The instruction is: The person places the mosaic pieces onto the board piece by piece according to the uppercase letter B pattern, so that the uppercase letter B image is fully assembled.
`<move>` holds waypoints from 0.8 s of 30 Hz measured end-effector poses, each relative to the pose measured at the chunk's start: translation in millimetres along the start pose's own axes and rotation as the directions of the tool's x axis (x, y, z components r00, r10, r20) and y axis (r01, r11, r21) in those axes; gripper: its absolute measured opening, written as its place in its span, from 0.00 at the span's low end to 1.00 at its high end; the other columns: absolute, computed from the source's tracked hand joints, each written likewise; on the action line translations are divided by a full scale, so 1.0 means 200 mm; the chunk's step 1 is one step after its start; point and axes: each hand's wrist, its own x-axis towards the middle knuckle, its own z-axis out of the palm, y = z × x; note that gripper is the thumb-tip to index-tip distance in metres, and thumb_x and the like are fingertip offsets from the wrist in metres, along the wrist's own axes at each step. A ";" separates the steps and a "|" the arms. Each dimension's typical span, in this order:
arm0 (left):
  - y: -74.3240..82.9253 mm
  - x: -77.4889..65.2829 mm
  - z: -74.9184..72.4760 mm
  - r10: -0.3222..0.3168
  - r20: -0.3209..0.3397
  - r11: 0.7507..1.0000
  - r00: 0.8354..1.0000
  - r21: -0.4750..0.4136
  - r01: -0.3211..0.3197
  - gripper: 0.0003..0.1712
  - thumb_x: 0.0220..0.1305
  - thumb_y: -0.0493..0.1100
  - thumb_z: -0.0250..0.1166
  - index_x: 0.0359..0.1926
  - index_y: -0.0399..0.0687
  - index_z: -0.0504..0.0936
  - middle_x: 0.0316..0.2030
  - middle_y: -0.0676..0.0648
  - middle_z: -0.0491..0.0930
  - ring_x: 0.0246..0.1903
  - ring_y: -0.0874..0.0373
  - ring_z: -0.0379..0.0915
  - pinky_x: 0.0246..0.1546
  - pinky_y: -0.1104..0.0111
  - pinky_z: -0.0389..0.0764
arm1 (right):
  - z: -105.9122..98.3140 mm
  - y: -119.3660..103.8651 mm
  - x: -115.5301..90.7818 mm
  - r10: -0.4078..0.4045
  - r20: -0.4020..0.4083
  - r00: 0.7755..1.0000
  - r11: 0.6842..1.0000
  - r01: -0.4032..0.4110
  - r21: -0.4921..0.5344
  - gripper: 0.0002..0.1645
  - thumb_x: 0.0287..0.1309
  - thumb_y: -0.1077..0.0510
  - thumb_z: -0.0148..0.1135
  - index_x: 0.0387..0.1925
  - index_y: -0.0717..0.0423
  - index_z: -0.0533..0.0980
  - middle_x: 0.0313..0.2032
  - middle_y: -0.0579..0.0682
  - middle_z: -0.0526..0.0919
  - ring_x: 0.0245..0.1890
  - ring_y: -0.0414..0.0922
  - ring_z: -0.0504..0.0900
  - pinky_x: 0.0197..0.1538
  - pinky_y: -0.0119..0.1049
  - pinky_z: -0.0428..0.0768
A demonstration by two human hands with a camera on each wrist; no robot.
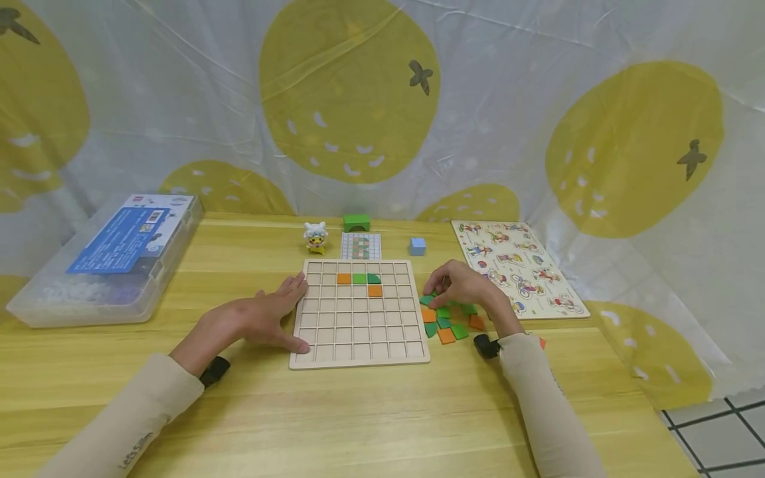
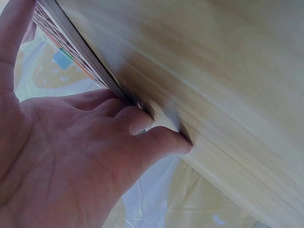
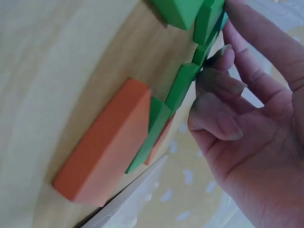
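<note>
A wooden grid board (image 1: 361, 335) lies on the table with several tiles in its upper cells: an orange tile (image 1: 344, 279), a light green tile (image 1: 359, 279), a dark green rounded tile (image 1: 373, 279) and another orange tile (image 1: 374, 291). My left hand (image 1: 263, 318) rests spread at the board's left edge, thumb over its lower left corner; the left wrist view shows fingertips along the board's side. To the right of the board, my right hand (image 1: 463, 285) bends over a loose pile of orange and green tiles, pinching a dark green tile (image 1: 427, 300) between thumb and forefinger.
Behind the board stand a pattern card (image 1: 361, 246), a small figurine (image 1: 315, 238), a green block (image 1: 356, 223) and a blue cube (image 1: 417, 246). A picture puzzle board (image 1: 520, 265) lies at right. On the left is a clear plastic case (image 1: 113, 265).
</note>
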 end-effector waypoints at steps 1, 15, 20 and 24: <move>0.00 0.00 0.00 0.001 0.000 1.000 1.000 0.001 -0.001 0.75 0.62 0.63 0.79 0.84 0.25 0.39 0.84 0.27 0.28 0.83 0.28 0.25 0.74 0.24 0.34 | 0.00 0.00 0.00 0.003 0.006 1.000 1.000 -0.003 -0.004 0.08 0.57 0.69 0.80 0.39 0.64 0.88 0.31 0.52 0.85 0.30 0.44 0.77 0.36 0.35 0.78; 0.00 0.00 0.00 -0.017 0.006 1.000 1.000 0.013 0.017 0.75 0.63 0.63 0.79 0.84 0.26 0.39 0.85 0.28 0.28 0.84 0.30 0.25 0.75 0.25 0.36 | 0.10 -0.21 0.09 -0.229 -0.050 0.972 0.973 0.228 -0.017 0.10 0.59 0.74 0.75 0.33 0.59 0.83 0.30 0.52 0.85 0.30 0.44 0.81 0.38 0.35 0.82; 0.00 0.00 -0.01 -0.026 0.011 1.000 1.000 0.012 0.026 0.75 0.63 0.63 0.78 0.84 0.27 0.38 0.85 0.29 0.28 0.84 0.31 0.24 0.75 0.25 0.36 | 0.22 -0.31 0.17 -0.250 -0.015 0.968 0.968 0.249 -0.023 0.10 0.59 0.72 0.78 0.33 0.58 0.84 0.33 0.48 0.86 0.31 0.42 0.82 0.39 0.33 0.83; 0.01 0.00 0.00 -0.030 0.014 1.000 0.999 0.010 0.029 0.75 0.63 0.64 0.78 0.84 0.27 0.38 0.85 0.30 0.28 0.84 0.31 0.24 0.76 0.26 0.36 | 0.25 -0.33 0.17 -0.216 0.022 0.976 0.974 0.217 -0.059 0.10 0.57 0.72 0.78 0.36 0.59 0.85 0.34 0.49 0.86 0.32 0.41 0.82 0.40 0.32 0.84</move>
